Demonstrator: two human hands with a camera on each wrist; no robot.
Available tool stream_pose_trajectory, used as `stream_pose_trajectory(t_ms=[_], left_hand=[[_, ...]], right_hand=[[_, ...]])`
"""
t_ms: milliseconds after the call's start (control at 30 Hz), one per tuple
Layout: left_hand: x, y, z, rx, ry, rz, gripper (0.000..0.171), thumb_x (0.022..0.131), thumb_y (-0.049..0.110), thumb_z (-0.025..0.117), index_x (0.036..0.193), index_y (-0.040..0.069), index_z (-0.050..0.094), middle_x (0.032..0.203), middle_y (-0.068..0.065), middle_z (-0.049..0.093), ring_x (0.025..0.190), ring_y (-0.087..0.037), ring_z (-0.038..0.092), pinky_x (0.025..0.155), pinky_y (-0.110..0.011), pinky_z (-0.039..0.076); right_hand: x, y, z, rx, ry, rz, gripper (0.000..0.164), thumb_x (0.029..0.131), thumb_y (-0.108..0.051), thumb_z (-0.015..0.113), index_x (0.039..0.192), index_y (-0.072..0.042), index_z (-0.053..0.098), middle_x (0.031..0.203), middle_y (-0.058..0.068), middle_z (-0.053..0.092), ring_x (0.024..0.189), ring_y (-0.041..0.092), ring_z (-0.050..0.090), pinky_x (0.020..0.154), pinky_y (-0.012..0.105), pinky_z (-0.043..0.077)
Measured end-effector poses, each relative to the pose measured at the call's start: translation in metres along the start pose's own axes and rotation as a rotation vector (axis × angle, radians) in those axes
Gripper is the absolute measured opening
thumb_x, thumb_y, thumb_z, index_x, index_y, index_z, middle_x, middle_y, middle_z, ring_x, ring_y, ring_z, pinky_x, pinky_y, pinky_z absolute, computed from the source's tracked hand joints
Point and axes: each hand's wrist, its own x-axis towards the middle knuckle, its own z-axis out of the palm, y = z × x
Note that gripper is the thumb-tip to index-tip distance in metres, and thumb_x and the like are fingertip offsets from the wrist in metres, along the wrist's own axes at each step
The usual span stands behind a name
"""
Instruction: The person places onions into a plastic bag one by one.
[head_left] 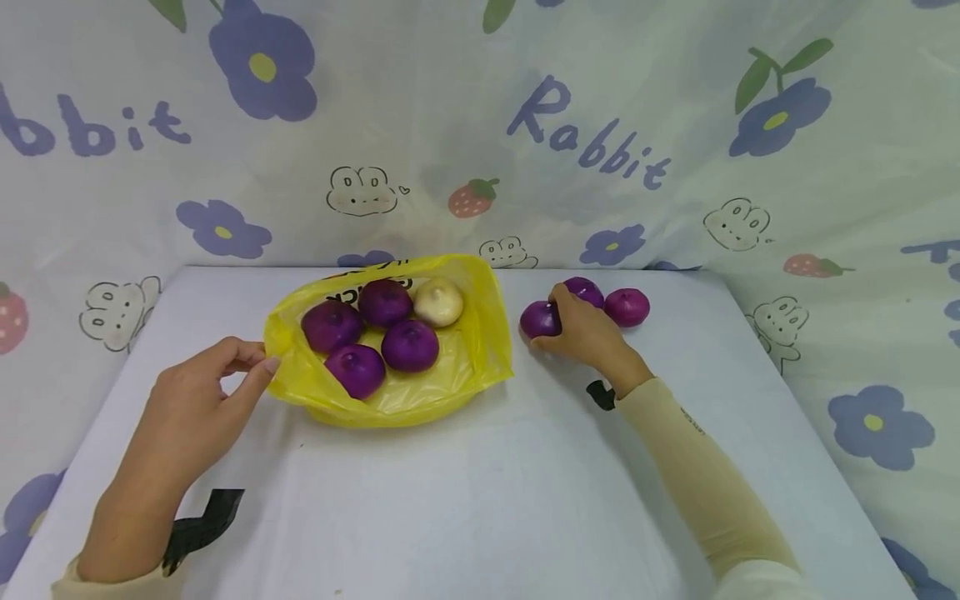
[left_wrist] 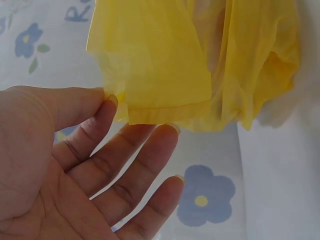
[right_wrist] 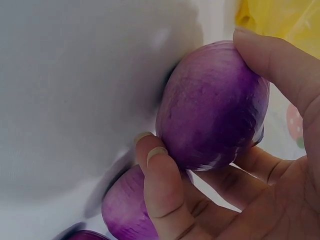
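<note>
My left hand (head_left: 198, 400) pinches the left rim of a yellow plastic bag (head_left: 480, 333) between thumb and index finger; in the left wrist view the other fingers spread below the bag's edge (left_wrist: 165, 112). The bag lies with its mouth spread wide. Inside it are several purple onions (head_left: 409, 346) and one pale yellow onion (head_left: 438, 302). Right of the bag, my right hand (head_left: 588, 329) grips a purple onion (head_left: 540, 320), thumb on one side and fingers curled round the other, as the right wrist view shows. The held onion (right_wrist: 212, 107) is close over the white table.
Two more purple onions sit beside the right hand, one partly behind it (head_left: 583, 290) and one to its right (head_left: 627, 307). The white table (head_left: 480, 508) ends at a hanging curtain (head_left: 420, 125) printed with flowers and rabbits. Black straps (head_left: 202, 525) show near both wrists.
</note>
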Motion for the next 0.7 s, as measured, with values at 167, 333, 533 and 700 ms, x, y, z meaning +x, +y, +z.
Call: stream_pose_trajectory(t_ms=[167,333,533,700], left_hand=[[0.0000,0.0004,0.0004,0.007,0.003,0.001,0.035,0.106,0.033,0.063,0.124,0.004,0.066,0.116,-0.019,0.072,0.091,-0.035,0.059,0.070,-0.041,0.048],[-0.0001,0.0006,0.0009,0.008,-0.001,-0.007,0.034,0.106,0.033,0.063,0.124,0.004,0.065,0.116,-0.019,0.071,0.092,-0.036,0.059,0.072,-0.044,0.049],[0.0006,0.0008,0.0009,0.003,-0.009,-0.012,0.036,0.106,0.034,0.062,0.125,0.004,0.065,0.117,-0.019,0.071,0.094,-0.038,0.059,0.073,-0.049,0.050],[0.0007,0.0012,0.0011,0.005,-0.019,-0.020,0.036,0.106,0.035,0.062,0.126,0.004,0.064,0.118,-0.020,0.071,0.095,-0.038,0.059,0.074,-0.052,0.052]], right_hand=[[-0.0012,0.0005,0.0003,0.010,-0.014,-0.004,0.070,0.086,-0.042,0.087,0.130,-0.010,0.043,0.110,0.014,0.066,0.094,0.033,0.066,0.092,0.050,0.058],[-0.0021,0.0004,0.0003,0.014,-0.019,0.003,0.071,0.086,-0.042,0.086,0.130,-0.010,0.041,0.109,0.015,0.066,0.092,0.033,0.067,0.090,0.050,0.058],[-0.0033,-0.0004,0.0033,0.005,0.018,0.002,0.073,0.085,-0.042,0.088,0.132,-0.008,0.043,0.112,0.016,0.068,0.095,0.034,0.068,0.093,0.051,0.058],[-0.0026,-0.0026,0.0057,-0.008,0.032,-0.003,0.073,0.085,-0.041,0.088,0.132,-0.007,0.044,0.114,0.016,0.067,0.097,0.034,0.068,0.094,0.051,0.058]])
